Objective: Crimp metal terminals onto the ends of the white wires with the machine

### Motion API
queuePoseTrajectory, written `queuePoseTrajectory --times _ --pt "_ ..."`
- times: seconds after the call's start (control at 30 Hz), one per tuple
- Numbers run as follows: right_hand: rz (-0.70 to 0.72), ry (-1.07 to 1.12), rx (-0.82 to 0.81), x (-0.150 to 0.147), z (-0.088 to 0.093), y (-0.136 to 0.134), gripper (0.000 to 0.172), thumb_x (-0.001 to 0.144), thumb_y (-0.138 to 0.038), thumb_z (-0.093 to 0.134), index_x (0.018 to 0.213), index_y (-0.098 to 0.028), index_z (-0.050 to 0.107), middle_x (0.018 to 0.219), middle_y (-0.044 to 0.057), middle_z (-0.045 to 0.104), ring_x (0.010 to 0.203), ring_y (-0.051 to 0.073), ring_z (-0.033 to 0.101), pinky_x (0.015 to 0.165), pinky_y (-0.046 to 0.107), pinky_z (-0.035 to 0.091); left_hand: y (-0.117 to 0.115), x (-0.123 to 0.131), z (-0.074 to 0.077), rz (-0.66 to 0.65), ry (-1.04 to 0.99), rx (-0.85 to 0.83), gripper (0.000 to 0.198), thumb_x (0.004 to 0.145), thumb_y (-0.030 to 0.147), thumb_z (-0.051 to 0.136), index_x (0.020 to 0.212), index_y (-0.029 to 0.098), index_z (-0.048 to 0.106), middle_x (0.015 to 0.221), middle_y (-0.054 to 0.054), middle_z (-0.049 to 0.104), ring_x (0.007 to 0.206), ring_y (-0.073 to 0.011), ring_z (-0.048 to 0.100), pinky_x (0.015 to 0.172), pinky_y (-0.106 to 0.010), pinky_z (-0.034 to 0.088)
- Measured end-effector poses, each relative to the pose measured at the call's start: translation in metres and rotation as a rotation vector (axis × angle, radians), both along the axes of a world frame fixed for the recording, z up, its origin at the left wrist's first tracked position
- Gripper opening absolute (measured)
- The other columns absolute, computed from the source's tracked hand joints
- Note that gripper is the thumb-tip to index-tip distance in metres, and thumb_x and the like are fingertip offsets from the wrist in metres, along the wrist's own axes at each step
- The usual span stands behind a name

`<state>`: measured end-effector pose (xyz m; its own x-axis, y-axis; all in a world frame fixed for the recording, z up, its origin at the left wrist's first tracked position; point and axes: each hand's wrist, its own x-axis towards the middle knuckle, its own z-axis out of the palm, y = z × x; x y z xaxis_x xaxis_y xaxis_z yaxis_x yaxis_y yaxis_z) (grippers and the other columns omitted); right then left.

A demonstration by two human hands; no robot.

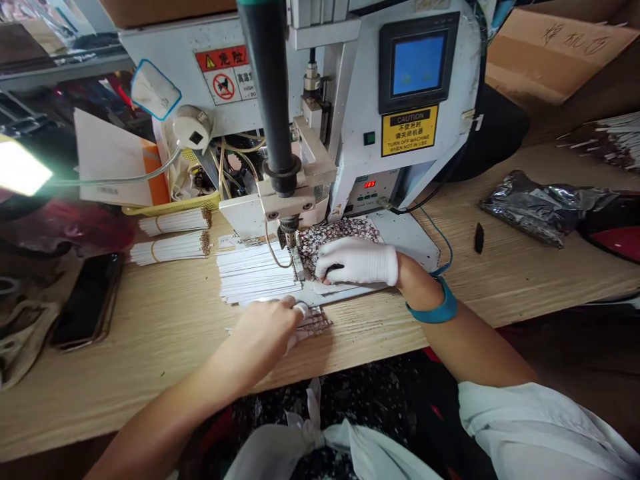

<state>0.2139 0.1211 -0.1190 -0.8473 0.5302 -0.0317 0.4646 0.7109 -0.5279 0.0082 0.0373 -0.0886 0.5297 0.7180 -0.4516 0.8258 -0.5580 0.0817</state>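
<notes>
My right hand (356,261), in a white glove, lies curled over a white strip (345,287) at the edge of a floral-patterned sheet (340,237), with a small dark item showing at its fingers. My left hand (265,330), with one white-covered fingertip, rests at the near edge of a fanned stack of white strips (255,277), beside a patterned scrap (315,321). Its fingers partly hide what lies beneath. Both hands sit just in front of the machine's metal press head (289,230).
The white machine (370,193) has a screen and stands on a wooden bench (125,387). Two bundled white strip stacks (174,233) and a phone (87,300) lie left; a black foil bag (545,207) lies right. A blue band (433,303) circles my right wrist.
</notes>
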Motion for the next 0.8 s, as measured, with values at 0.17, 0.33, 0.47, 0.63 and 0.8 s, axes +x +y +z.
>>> queuePoseTrajectory --times 0.17,0.33,0.47,0.63,0.8 --pt "-0.102 0.060 -0.001 -0.004 0.001 -0.002 0.016 0.078 -0.013 0.056 0.075 -0.018 0.071 0.077 0.004 0.062 0.072 0.016 0.054 0.066 0.027 0.037 0.010 -0.013 0.000 -0.002 -0.052 -0.023 0.021 0.081 0.015 0.049 0.085 0.019 0.069 0.081 -0.008 0.068 0.067 -0.0192 0.064 0.062 -0.026 0.047" --pt "-0.318 0.247 -0.117 -0.007 0.005 -0.004 0.008 0.076 -0.018 0.060 0.073 -0.018 0.067 0.071 0.001 0.065 0.066 0.014 0.056 0.065 0.027 0.039 0.038 -0.026 -0.008 0.199 -0.153 0.160 0.025 0.082 0.023 0.047 0.084 0.016 0.071 0.091 -0.011 0.067 0.071 -0.0203 0.063 0.063 -0.027 0.045" --pt "-0.509 0.343 -0.385 -0.009 0.003 -0.003 0.014 0.078 -0.030 0.061 0.079 -0.016 0.065 0.058 -0.002 0.059 0.046 0.010 0.049 0.047 0.024 0.036 0.048 -0.026 -0.015 0.247 -0.319 0.082 0.023 0.076 0.016 0.048 0.079 0.016 0.071 0.081 -0.008 0.067 0.069 -0.0190 0.060 0.063 -0.026 0.044" --pt "-0.573 0.545 -0.618 -0.015 0.001 -0.003 0.015 0.069 -0.023 0.068 0.079 -0.013 0.062 0.073 0.003 0.063 0.056 0.010 0.054 0.048 0.023 0.041 0.050 -0.030 -0.012 0.350 -0.523 -0.058 0.021 0.075 0.015 0.047 0.076 0.015 0.068 0.068 -0.003 0.065 0.059 -0.0151 0.055 0.055 -0.022 0.040" --pt "-0.596 0.746 -0.863 -0.030 -0.002 -0.008 0.019 0.068 -0.021 0.066 0.082 -0.014 0.055 0.060 -0.003 0.054 0.045 0.007 0.048 0.038 0.019 0.036 0.057 -0.034 -0.008 0.411 -0.742 -0.118 0.018 0.074 0.029 0.051 0.074 0.014 0.062 0.062 0.000 0.057 0.057 -0.0124 0.047 0.054 -0.022 0.037"
